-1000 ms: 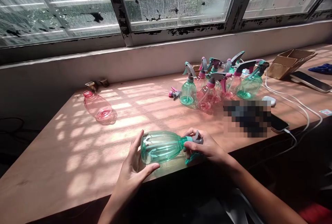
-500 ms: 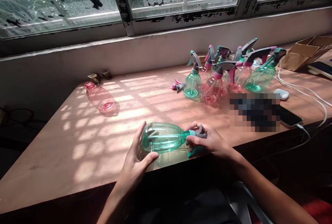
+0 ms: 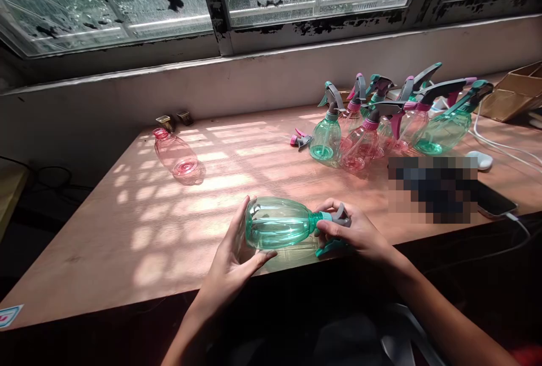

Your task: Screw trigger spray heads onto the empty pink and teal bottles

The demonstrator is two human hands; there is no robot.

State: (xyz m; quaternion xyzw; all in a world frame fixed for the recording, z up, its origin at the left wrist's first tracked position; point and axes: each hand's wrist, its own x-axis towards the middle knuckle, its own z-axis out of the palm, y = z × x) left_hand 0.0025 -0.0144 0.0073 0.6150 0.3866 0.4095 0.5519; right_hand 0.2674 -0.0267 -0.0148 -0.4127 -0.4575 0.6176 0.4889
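A clear green spray bottle [image 3: 279,223] lies on its side above the table's front edge, base to the left and neck to the right. My left hand [image 3: 237,253] is curved around its base end, with the fingers at the far side and the thumb along the lower side. At the neck, my right hand [image 3: 345,227] grips the teal collar and grey spray head between thumb and fingers. Part of the teal trigger piece [image 3: 332,247] shows beneath that hand. A thin tube runs inside the bottle.
Several green and pink spray bottles [image 3: 359,146] stand back right, beside a loose pink-grey spray head [image 3: 300,140]. A headless pink bottle [image 3: 175,154] is at the left. Farther right are a phone [image 3: 493,199], a white case [image 3: 479,160], cables and a cardboard box [image 3: 514,92].
The view has swung left, so the scene sits farther right. Both hands keep their places on the green bottle, whose highlights and inner tube look slightly different.
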